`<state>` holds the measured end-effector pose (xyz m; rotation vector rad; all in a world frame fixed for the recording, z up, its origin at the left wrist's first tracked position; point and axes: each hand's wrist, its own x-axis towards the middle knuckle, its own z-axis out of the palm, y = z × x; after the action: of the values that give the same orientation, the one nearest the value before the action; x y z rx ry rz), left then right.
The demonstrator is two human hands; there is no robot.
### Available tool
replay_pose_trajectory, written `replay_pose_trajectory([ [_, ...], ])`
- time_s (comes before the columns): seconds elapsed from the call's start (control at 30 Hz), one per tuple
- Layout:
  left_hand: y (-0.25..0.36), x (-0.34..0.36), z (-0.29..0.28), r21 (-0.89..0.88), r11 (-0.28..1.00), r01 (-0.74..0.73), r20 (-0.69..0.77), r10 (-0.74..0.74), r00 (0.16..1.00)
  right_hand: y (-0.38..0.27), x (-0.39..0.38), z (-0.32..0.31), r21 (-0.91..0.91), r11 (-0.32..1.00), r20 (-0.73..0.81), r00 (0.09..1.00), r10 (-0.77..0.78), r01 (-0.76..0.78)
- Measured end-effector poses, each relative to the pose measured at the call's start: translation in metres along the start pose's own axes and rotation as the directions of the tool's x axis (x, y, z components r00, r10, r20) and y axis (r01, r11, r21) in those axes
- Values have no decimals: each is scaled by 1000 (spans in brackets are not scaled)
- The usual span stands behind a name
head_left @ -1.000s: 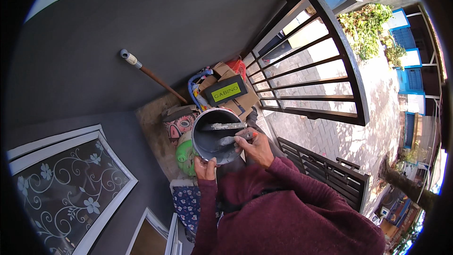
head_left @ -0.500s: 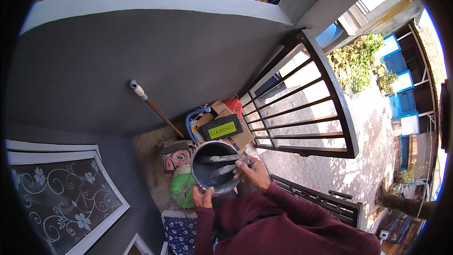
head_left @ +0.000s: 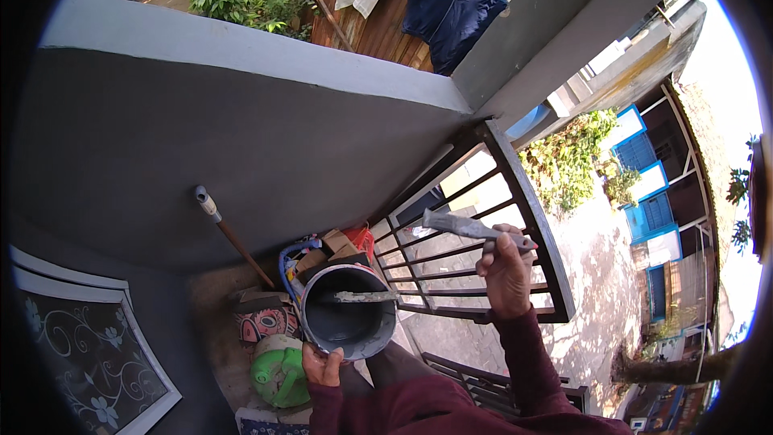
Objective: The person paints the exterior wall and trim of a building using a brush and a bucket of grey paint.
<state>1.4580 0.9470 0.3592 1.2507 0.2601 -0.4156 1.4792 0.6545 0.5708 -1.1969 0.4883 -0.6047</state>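
Observation:
My left hand (head_left: 324, 366) is closed on the near rim of a paint bucket (head_left: 320, 329) that holds dark grey paint and is tilted toward me. A paint-smeared stick (head_left: 366, 296) lies across the bucket's mouth, one end on or near its right rim. Up to the right, away from the bucket, my right hand (head_left: 507, 278) grips a grey-coated paintbrush (head_left: 465, 226) by its handle. The brush is nearly level, its bristle end pointing left toward the dark grey wall (head_left: 241, 137).
Below the wall lean a pole (head_left: 241, 243) and cardboard boxes (head_left: 334, 242). A green container (head_left: 278, 374) stands left of the bucket. An open dark metal gate (head_left: 527, 217) is on the right. A patterned window (head_left: 88, 346) is at the lower left.
My right hand has lifted the brush out of the bucket, up and to the right. The stick stays in the bucket. The view has tilted up, showing more above the wall.

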Motion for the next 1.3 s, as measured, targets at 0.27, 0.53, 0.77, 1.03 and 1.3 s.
replay_pose_trajectory([
  [0.27, -28, 11, -11, 38, 999, 12, -45, -10, 999, -146, 207, 69, -585, 300, 395, 588, -706, 753],
  [0.53, -135, 15, -44, -21, 1000, 0, -200, -4, 980, -180, 322, 110, -714, -351, 677, 470, -566, 606],
  [0.77, -162, 10, -46, -32, 989, 141, -129, -144, 981, -186, 349, 113, -645, -569, 759, 509, -405, 510],
  [1.03, -175, 9, -35, -41, 995, 92, -138, -96, 986, -192, 335, 121, -544, -515, 839, 440, -319, 663],
  [1.3, -177, 3, -36, -70, 996, 62, -155, -73, 985, -173, 299, 134, -371, -499, 925, 357, -128, 783],
])
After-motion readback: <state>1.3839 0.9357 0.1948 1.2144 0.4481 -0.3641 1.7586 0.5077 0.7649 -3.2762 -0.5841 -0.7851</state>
